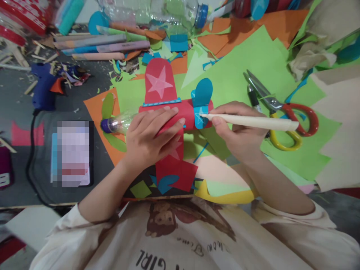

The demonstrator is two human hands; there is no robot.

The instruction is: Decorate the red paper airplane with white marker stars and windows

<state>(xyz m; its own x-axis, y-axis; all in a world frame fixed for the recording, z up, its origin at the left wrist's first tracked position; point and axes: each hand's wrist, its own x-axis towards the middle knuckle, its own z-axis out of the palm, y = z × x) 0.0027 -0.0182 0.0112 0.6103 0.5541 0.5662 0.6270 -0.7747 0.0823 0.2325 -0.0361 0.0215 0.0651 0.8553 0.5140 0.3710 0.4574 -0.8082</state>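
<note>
A paper-covered bottle plane [168, 108] lies on the table, red with pink stars, a blue tail fin and a purple cap at its left end. My left hand [152, 137] lies over its red body, fingers curled down on it. My right hand [236, 131] is closed round a cream-coloured stick [253, 122]. The stick's tip touches the blue tail piece with the small star.
Scissors with red and yellow handles [281, 112] lie on green paper [247, 63] to the right. A blue glue gun [43, 88] sits at the left, its cord running down. Paper rolls [101, 47], a clear bottle [157, 13] and scraps crowd the back.
</note>
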